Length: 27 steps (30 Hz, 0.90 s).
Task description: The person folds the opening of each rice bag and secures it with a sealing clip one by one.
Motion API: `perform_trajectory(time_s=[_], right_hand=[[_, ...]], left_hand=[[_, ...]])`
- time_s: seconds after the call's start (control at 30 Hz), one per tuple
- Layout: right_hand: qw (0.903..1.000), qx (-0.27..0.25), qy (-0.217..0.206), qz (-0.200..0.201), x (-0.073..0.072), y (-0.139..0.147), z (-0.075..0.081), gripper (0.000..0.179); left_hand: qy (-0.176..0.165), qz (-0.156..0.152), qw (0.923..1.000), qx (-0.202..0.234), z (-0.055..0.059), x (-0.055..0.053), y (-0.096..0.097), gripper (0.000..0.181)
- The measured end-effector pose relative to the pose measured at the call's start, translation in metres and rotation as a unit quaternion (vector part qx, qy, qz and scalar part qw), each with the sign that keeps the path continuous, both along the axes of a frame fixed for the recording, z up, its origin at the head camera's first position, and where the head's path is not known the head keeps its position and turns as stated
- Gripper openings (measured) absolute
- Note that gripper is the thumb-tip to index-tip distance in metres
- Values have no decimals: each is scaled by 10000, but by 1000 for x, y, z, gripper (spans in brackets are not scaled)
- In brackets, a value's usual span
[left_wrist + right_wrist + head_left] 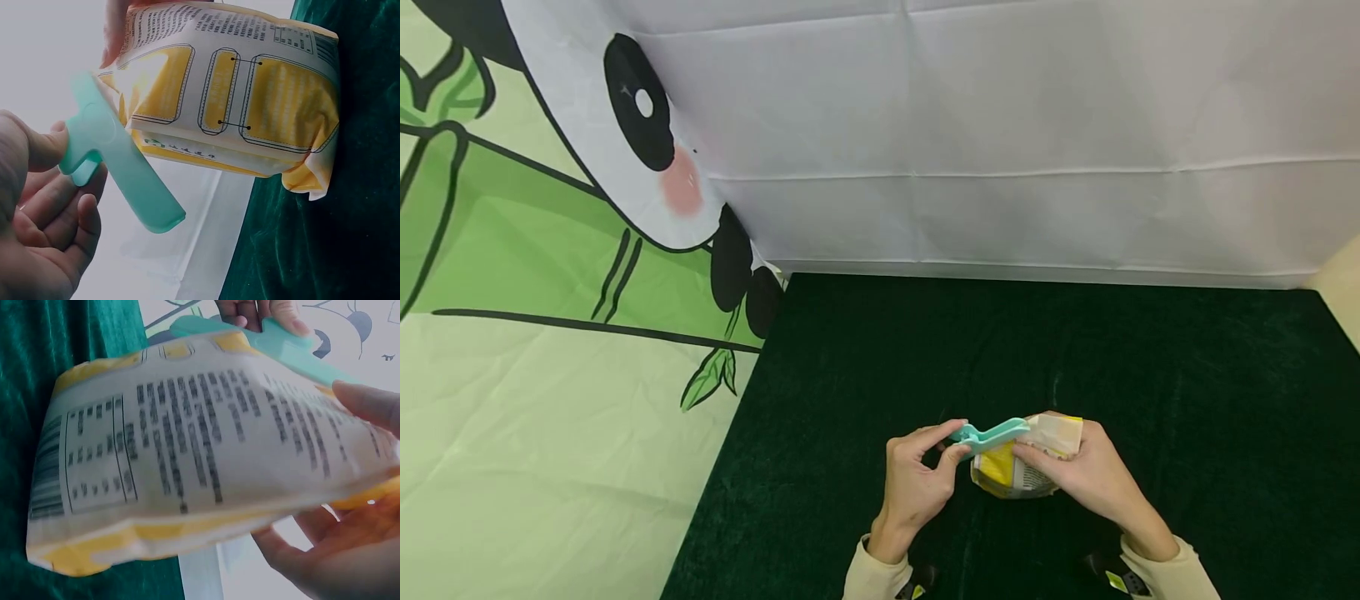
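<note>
Between thumb and fingers, my left hand pinches the handle of a teal bag clip. A yellow and white plastic package with printed text hangs from my right hand, which grips its gathered upper end. In the left wrist view the clip lies along one end of the package. Whether its jaws go round the plastic, I cannot tell. The right wrist view shows the printed side of the package, with the right thumb on its narrow end.
Both hands are above a table covered with dark green cloth. A white sheet hangs behind the table. On the left is a light green cloth printed with a cartoon panda and bamboo.
</note>
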State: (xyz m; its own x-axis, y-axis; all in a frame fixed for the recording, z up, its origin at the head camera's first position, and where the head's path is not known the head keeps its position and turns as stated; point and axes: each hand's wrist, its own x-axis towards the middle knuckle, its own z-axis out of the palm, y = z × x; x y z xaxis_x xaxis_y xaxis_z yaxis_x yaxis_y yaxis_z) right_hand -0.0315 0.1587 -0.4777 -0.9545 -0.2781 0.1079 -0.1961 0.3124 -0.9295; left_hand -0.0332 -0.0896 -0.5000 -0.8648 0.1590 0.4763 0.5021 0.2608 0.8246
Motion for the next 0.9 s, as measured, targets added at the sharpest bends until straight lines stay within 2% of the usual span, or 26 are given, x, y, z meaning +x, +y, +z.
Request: perform_trajectory(time_s=[0.23,0.6,0.7,0.9], right_hand=[[9998,189,-26,9,5,11,-7,42],[9930,1138,-305,57,12,24,-27,63],[9921,1205,-330,55,13,25,-32,65],[9911,1161,-653,63,15,27,-44,66]], left_hand=[[-166,45,9998,-103,2,1,-4,22],[-390,-76,9989,-242,4,0,-9,24],[-393,-121,9987,-314,4,0,-11,25],[-484,-279,9971,-522,10,-3,-16,26]])
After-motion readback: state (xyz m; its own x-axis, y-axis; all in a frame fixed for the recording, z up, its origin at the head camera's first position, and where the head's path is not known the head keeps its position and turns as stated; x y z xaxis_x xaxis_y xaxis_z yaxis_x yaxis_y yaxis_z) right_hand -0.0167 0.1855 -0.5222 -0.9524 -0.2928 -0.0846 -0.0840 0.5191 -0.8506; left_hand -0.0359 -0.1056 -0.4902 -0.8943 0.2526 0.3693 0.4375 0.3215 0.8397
